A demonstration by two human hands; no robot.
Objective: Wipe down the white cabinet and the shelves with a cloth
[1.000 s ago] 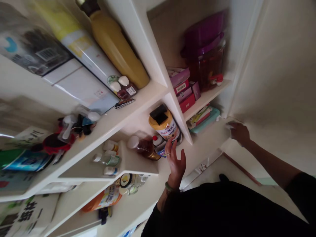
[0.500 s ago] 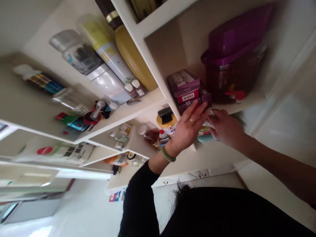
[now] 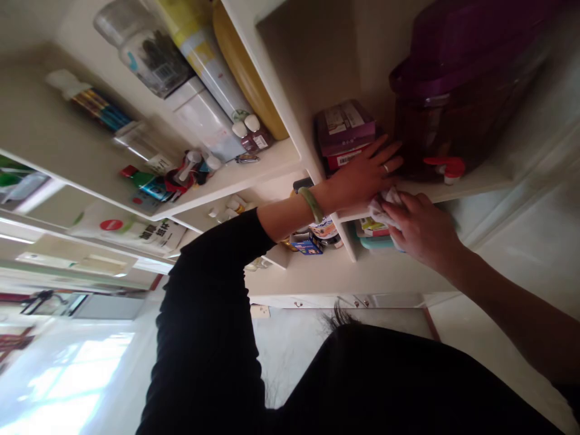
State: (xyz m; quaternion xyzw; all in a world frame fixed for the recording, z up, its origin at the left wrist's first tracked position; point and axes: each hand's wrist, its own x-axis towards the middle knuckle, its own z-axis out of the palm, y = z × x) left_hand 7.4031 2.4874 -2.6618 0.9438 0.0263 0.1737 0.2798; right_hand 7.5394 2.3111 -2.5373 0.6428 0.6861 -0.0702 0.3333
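Note:
My left hand [image 3: 360, 175], with a ring and a green bangle, reaches into the shelf compartment with its fingers stretched out. It is in front of a small stack of purple boxes [image 3: 347, 127] and a red box [image 3: 342, 159], hiding part of them; whether it touches them I cannot tell. Close beside it, my right hand [image 3: 423, 232] is closed on a crumpled white cloth [image 3: 384, 204] at the shelf's front edge. To the right of the boxes stands a large dark container with a purple lid [image 3: 453, 66] and a red tap [image 3: 446, 167].
On the left shelf are a yellow-capped spray can [image 3: 211, 66], a clear jar [image 3: 151, 63], two small white-capped bottles [image 3: 249, 133] and a toothpaste-like tube [image 3: 145, 184]. Below are a blue box [image 3: 308, 243] and a teal tray [image 3: 374, 241]. An upright divider [image 3: 272, 84] separates the compartments.
My left hand has moved deeper into the compartment, up and to the right, over the boxes. My right hand keeps the cloth. The camera view has shifted.

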